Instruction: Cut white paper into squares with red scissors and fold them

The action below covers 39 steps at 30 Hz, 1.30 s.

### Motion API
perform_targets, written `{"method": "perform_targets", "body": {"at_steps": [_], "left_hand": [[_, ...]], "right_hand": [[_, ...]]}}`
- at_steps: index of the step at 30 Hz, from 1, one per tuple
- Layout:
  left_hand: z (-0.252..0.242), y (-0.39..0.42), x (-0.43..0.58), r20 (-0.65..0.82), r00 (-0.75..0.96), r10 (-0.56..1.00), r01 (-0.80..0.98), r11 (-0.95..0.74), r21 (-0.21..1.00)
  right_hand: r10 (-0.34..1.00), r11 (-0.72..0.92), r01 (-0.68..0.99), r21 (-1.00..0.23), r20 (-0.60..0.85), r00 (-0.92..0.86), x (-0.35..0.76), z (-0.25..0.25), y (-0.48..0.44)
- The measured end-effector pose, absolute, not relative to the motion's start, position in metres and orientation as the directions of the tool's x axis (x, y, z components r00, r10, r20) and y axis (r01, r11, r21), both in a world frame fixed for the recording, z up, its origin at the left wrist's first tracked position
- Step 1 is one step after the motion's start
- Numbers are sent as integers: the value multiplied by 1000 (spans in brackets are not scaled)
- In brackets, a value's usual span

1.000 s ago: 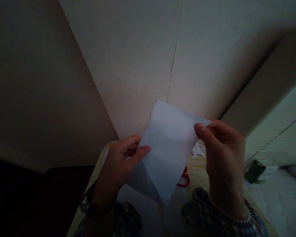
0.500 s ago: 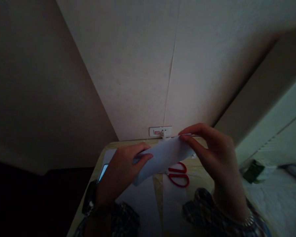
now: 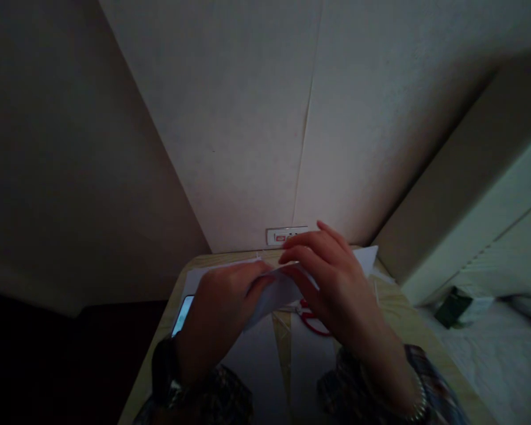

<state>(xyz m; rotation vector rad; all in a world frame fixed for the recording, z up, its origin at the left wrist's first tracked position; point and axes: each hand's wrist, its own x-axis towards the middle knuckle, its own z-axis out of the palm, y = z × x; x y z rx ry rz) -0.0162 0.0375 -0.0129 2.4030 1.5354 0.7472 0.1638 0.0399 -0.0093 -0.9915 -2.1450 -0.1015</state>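
Note:
A folded white sheet of paper (image 3: pixel 269 298) is held up above the table, between my two hands. My left hand (image 3: pixel 223 310) pinches its left part between thumb and fingers. Close beside it, my right hand (image 3: pixel 330 274) grips the paper's upper edge with thumb and fingertips, the little finger lifted. One end of the paper sticks out to the right behind this hand. Under the paper lie red-handled scissors (image 3: pixel 312 323), partly covered by my right hand. More white paper (image 3: pixel 259 369) is spread on the tabletop below.
The wooden table (image 3: pixel 392 313) stands against the wall. A phone with a lit screen (image 3: pixel 183 314) lies at the left, partly behind my left wrist. A wall socket (image 3: pixel 277 236) is just past the table's back edge. A dark green box (image 3: pixel 454 307) rests on white bedding at the right.
My right hand has moved left along the paper's edge, close to my left hand. The paper's right end now sticks out behind it. My left hand stays nearly in place.

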Motion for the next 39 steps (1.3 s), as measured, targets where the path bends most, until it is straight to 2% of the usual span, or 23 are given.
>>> {"method": "perform_targets", "body": {"at_steps": [6, 10, 13, 15, 17, 20, 22, 25, 28, 31, 35, 39], "left_hand": [[-9, 29, -30, 357, 279, 891, 820, -415, 395], [-9, 30, -50, 416, 128, 900, 813, -336, 476], [-6, 30, -56, 439, 28, 898, 759, -305, 575], [-3, 28, -56, 420, -79, 904, 730, -234, 642], [0, 25, -55, 378, -229, 897, 629, -160, 761], [4, 20, -50, 228, -368, 901, 290, -122, 949], [4, 20, -45, 136, -341, 930, 99, -108, 989], [0, 23, -38, 89, -238, 967, -27, -99, 995], [-6, 28, -32, 54, -109, 993, -73, -62, 995], [-7, 31, -27, 47, -30, 998, -42, -49, 998], [-2, 31, -21, 197, -110, 974, -2, -198, 980], [-1, 28, -18, 216, -184, 959, 49, -210, 976]], "right_hand": [[621, 691, 690, -215, 666, -414, 187, -6, 49], [646, 509, 820, -263, 746, -162, 226, -4, 53], [645, 427, 805, -412, 762, 48, 236, -6, 53], [637, 438, 718, -540, 751, 176, 235, -9, 53], [648, 465, 623, -629, 721, 245, 231, -11, 53], [759, 535, 428, -728, 637, 134, 221, -10, 51], [817, 562, 268, -782, 576, -32, 212, -8, 49], [835, 545, 164, -822, 514, -199, 196, -5, 44], [886, 454, 127, -882, 432, -167, 187, -5, 39], [909, 414, 178, -893, 395, -133, 187, -6, 39], [918, 378, 240, -894, 327, -224, 193, -7, 43], [900, 415, 215, -884, 365, -239, 195, -7, 45]]}}
